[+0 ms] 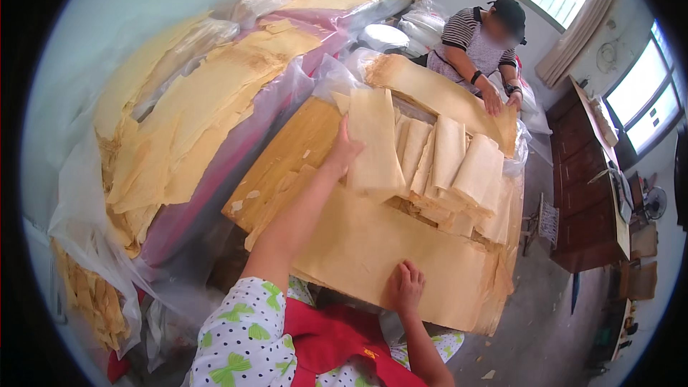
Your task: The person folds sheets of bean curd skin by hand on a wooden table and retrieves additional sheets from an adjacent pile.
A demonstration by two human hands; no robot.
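A thin tan sheet, folded into a flat strip point(373, 140), stands at the left end of a row of folded sheets point(449, 150) in the middle of the wooden table. My left hand point(345, 145) holds its left edge, the thumb pointing away from me. Nearest to me lies a wide stack of flat tan sheets point(376, 242). On its front part rests my right hand point(408, 285), fingers curled; whether it pinches a sheet edge is not plain. The exact material of the sheets cannot be told.
A co-worker point(478, 54) across the table has both hands on another stack point(430, 88). Large sheet piles point(204, 118) on pink and clear plastic stand at the left. The wooden tabletop point(293, 140) shows at left. A dark wooden cabinet point(580, 188) stands at right.
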